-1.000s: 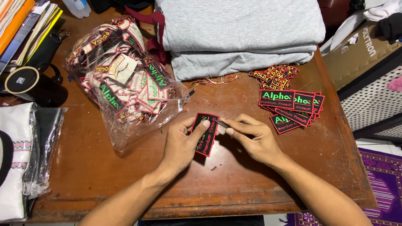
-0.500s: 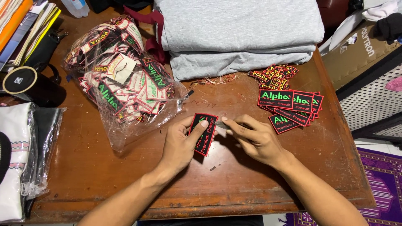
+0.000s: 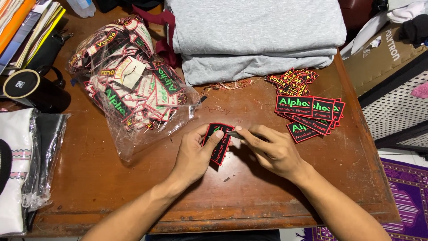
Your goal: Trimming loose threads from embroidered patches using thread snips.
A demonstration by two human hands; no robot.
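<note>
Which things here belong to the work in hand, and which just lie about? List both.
In use:
left hand
right hand
black patch held between both hands
stack of patches
bag of patches

Lying about:
folded grey cloth
black mug
books
wooden table

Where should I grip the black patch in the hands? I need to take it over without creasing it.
Take the black patch by its lower end, coming from the near table edge. It tilts, with the left hand pinching its upper part and the right hand at its top right edge, so probably only the lower end is free.
</note>
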